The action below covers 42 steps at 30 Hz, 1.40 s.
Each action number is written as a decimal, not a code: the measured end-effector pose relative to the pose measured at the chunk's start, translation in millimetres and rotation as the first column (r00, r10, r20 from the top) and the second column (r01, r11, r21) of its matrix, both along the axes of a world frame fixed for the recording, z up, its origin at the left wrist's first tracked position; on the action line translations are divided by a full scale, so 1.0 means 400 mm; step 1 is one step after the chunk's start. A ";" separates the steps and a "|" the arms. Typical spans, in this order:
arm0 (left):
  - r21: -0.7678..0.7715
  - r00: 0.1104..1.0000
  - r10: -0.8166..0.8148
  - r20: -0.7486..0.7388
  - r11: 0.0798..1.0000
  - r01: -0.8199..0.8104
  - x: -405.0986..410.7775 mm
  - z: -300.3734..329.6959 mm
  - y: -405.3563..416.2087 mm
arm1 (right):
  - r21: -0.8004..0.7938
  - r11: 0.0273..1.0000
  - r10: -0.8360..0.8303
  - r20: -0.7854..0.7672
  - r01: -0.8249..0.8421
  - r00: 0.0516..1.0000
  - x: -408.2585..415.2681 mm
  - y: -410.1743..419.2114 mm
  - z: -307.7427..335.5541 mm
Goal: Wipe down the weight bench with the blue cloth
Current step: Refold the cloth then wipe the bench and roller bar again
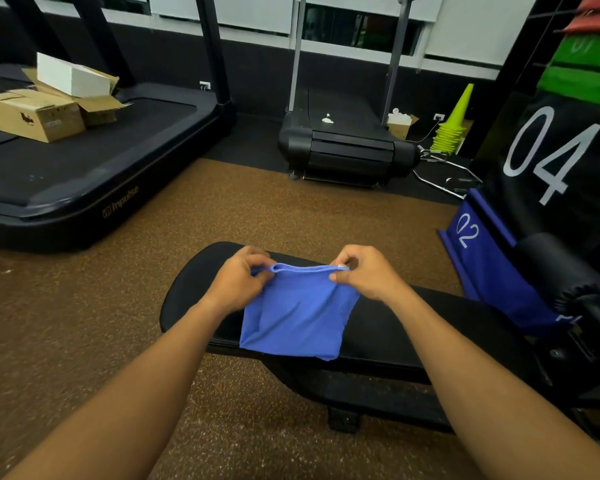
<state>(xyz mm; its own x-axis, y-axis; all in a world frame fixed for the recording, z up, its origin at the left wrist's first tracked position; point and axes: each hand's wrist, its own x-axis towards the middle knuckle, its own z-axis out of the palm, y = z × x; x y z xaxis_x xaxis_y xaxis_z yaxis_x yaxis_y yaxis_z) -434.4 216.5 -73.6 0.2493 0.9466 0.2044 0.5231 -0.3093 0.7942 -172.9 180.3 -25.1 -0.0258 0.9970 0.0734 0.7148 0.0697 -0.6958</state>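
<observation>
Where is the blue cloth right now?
In the head view, the blue cloth hangs at centre, its top edge pinched by the left hand and right hand, over the black weight bench.

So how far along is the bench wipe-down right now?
Barely begun. The blue cloth is picked up: the left hand and right hand pinch its top edge, letting it hang in front of the black bench pad. Nothing shows any wiping yet, so the whole pad looks left to do.
</observation>
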 end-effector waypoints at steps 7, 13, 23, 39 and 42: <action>0.050 0.935 -0.116 0.334 0.993 0.105 -0.015 0.231 -0.042 | 0.139 0.988 0.079 -0.079 -0.068 0.994 0.024 -0.021 0.184; 0.125 0.923 -0.124 0.365 0.989 0.084 0.035 0.325 -0.042 | 0.221 0.975 0.022 -0.016 -0.018 1.000 0.004 -0.013 0.296; 0.208 0.890 -0.116 0.441 0.978 0.024 0.064 0.423 -0.116 | 0.238 0.971 0.031 -0.002 -0.029 1.000 0.005 -0.091 0.413; -0.051 0.910 -0.076 0.408 0.993 0.105 0.056 0.416 -0.166 | 0.053 0.998 -0.015 0.007 0.014 1.000 0.058 -0.169 0.415; -0.142 0.959 -0.040 0.281 0.986 0.083 0.062 0.344 -0.121 | -0.047 0.999 -0.022 0.002 0.022 1.000 0.074 -0.111 0.335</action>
<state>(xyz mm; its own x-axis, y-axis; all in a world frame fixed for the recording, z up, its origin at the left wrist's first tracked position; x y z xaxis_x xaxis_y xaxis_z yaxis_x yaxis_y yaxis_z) -409.8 168.3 64.2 0.2615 0.9565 0.1293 0.2601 -0.1988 0.9449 -143.2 135.9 109.1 -0.0038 0.9996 0.0266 0.7170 0.0212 -0.6967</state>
